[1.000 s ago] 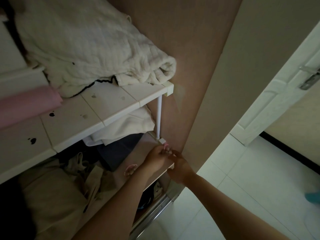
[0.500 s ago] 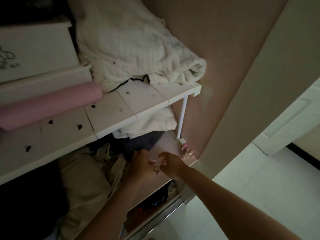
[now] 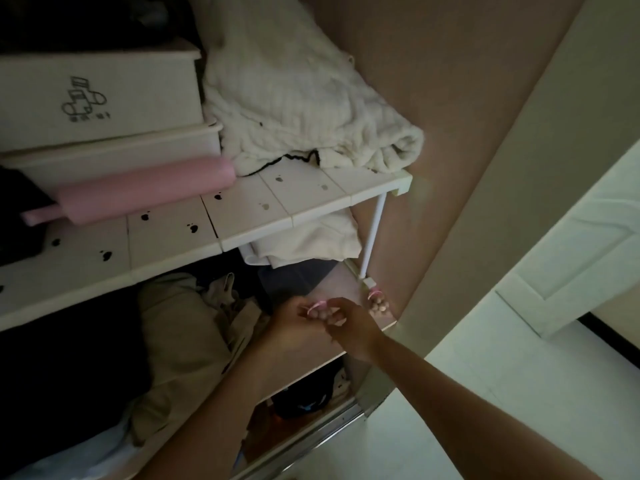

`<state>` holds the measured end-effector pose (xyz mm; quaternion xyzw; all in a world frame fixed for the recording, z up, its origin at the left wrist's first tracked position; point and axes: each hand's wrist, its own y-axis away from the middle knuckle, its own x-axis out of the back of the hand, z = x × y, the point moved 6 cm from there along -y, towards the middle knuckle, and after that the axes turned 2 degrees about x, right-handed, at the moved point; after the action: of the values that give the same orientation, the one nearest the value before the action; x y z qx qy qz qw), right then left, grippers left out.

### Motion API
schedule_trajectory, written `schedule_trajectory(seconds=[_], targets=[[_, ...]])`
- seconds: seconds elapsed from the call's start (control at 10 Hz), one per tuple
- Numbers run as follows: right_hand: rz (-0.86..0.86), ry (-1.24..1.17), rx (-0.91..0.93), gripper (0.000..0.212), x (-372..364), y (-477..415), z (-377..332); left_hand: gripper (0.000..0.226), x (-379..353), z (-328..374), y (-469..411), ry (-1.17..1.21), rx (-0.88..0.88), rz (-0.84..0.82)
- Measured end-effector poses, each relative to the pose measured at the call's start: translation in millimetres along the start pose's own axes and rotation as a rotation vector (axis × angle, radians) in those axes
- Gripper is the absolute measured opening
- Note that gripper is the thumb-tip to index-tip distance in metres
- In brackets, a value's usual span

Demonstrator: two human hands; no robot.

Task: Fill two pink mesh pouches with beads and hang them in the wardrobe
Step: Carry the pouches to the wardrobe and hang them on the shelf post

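One pink mesh pouch of beads [image 3: 376, 302] hangs at the foot of the white shelf pole [image 3: 373, 233], against the wardrobe's right wall. A second pink mesh pouch [image 3: 320, 310] with beads sits between my two hands, just left of the hung one. My left hand [image 3: 294, 318] pinches its pink drawstring from the left. My right hand [image 3: 353, 325] grips it from the right. Fingers hide most of this pouch. Both hands hover over the lower wardrobe shelf [image 3: 341, 289].
The white upper shelf [image 3: 242, 216] carries a cream blanket [image 3: 294, 98], a pink roll [image 3: 138, 192] and white boxes [image 3: 100, 98]. Folded clothes [image 3: 194, 334] fill the space below it. A white door [image 3: 588, 244] and pale floor [image 3: 519, 393] lie to the right.
A second ago both hands were at the pole's foot with the first pouch. That pouch now hangs there alone, and my hands have moved left and closed on the second pouch.
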<state>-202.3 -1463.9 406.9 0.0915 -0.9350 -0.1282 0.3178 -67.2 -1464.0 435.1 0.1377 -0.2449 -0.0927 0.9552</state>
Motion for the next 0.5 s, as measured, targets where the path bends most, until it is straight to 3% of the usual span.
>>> schedule_trajectory(seconds=[0.1, 0.2, 0.3, 0.5], targets=[[0.066, -0.047, 0.138, 0.055, 38, 20, -22, 0.016, 3, 39, 19, 0.074, -0.021, 0.062], [0.148, -0.056, 0.314, 0.081, 80, 55, -43, 0.029, 1, 80, 40, 0.237, -0.049, 0.071], [0.257, -0.012, 0.468, 0.071, 123, 96, -62, 0.046, -5, 129, 70, 0.23, -0.16, 0.127], [0.383, -0.038, 0.652, 0.06, 205, 164, -111, 0.027, 5, 220, 132, 0.167, -0.405, 0.292]])
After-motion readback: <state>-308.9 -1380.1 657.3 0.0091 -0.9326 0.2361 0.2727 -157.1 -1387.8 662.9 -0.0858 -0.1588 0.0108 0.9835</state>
